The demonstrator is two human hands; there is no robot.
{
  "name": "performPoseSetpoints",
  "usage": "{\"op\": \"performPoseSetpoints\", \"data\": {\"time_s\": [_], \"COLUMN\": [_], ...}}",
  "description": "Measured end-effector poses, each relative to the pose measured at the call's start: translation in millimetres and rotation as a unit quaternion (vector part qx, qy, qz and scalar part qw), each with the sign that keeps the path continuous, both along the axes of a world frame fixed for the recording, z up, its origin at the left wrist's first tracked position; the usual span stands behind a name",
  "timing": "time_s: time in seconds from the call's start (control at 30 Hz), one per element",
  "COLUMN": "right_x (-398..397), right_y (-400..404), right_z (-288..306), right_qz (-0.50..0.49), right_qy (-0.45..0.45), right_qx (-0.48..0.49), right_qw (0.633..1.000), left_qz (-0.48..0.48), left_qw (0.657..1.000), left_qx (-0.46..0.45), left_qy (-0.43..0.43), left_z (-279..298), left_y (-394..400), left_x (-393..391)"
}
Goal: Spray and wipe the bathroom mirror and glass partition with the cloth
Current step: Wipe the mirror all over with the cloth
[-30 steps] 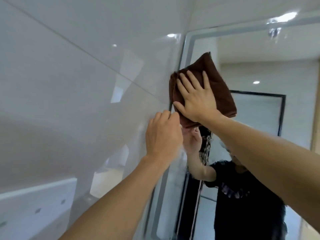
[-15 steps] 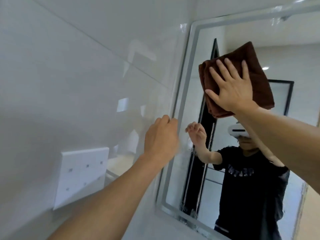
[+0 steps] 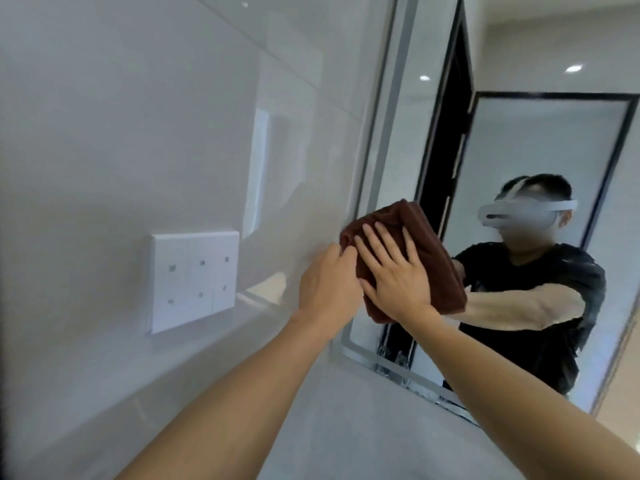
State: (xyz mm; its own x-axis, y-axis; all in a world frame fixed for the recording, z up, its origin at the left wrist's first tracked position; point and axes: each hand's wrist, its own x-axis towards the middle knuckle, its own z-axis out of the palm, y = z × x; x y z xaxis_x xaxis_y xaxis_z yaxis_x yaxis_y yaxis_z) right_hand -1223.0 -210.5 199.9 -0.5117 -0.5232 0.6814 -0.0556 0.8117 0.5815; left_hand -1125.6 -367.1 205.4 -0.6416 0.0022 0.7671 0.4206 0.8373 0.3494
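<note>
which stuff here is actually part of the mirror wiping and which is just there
Part of the job:
brown cloth
mirror
right hand, pressing the cloth flat
left hand, at the mirror's edge

Just there:
white switch panel
tiled wall

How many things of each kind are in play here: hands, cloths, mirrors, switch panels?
Hands: 2, the left hand at the mirror's edge and the right hand flat on the cloth
Brown cloth: 1
Mirror: 1
White switch panel: 1
Total: 5
</note>
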Motion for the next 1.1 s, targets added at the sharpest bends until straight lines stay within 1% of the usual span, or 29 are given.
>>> {"op": "performPoseSetpoints", "data": {"time_s": [0.1, 0.2, 0.3, 0.37, 0.43, 0.5, 0.53, 0.6, 0.7, 0.8, 0.87, 0.97, 1.03, 1.1], "right_x": [12.9, 29.0, 41.2, 41.8, 35.0, 25.4, 20.5, 11.2, -0.2, -3.3, 1.9, 14.5, 24.4, 37.7], "right_y": [25.6, 53.2, 67.1, 61.3, 45.8, 30.6, 25.0, 16.8, 9.6, 11.5, 20.0, 43.5, 64.6, 83.6], "right_z": [-13.6, 8.0, 54.2, 81.3, 88.3, 74.9, 61.3, 22.7, -50.2, -112.5, -138.2, -148.5, -141.0, -125.5], "right_qz": [-0.009, -0.026, -0.054, -0.063, -0.058, -0.042, -0.032, -0.008, 0.033, 0.048, 0.039, 0.019, 0.011, 0.008], "right_qy": [-0.026, -0.008, 0.046, 0.074, 0.088, 0.085, 0.077, 0.046, -0.021, -0.084, -0.117, -0.153, -0.165, -0.169], "right_qx": [0.051, 0.061, 0.017, -0.025, -0.069, -0.094, -0.091, -0.060, -0.005, 0.030, 0.061, 0.111, 0.140, 0.146], "right_qw": [0.998, 0.998, 0.997, 0.995, 0.992, 0.991, 0.992, 0.997, 0.999, 0.995, 0.991, 0.982, 0.976, 0.975], "left_qz": [0.005, 0.000, -0.009, -0.009, -0.001, 0.012, 0.018, 0.031, 0.042, 0.009, -0.025, -0.034, -0.037, -0.043], "left_qw": [0.999, 0.999, 1.000, 1.000, 1.000, 1.000, 1.000, 0.999, 0.997, 0.996, 0.994, 0.992, 0.992, 0.993], "left_qx": [-0.038, -0.043, -0.028, -0.015, -0.009, -0.009, -0.012, -0.020, -0.033, -0.015, -0.008, -0.021, -0.017, -0.009], "left_qy": [-0.005, -0.004, 0.006, 0.008, 0.003, -0.008, -0.018, -0.037, -0.063, -0.093, -0.109, -0.123, -0.120, -0.109], "left_z": [2.4, 8.9, 14.8, 15.6, 11.3, 1.0, -6.5, -25.0, -55.1, -77.9, -86.8, -90.7, -86.9, -77.9], "left_y": [3.5, 3.0, -3.3, -7.6, -10.8, -12.6, -12.8, -12.8, -14.4, -15.3, -12.2, -4.9, -1.9, -1.0], "left_x": [0.1, -2.0, -3.6, -3.7, -3.5, -3.8, -3.8, -3.7, -6.7, -14.9, -17.5, -17.5, -17.1, -16.3]}}
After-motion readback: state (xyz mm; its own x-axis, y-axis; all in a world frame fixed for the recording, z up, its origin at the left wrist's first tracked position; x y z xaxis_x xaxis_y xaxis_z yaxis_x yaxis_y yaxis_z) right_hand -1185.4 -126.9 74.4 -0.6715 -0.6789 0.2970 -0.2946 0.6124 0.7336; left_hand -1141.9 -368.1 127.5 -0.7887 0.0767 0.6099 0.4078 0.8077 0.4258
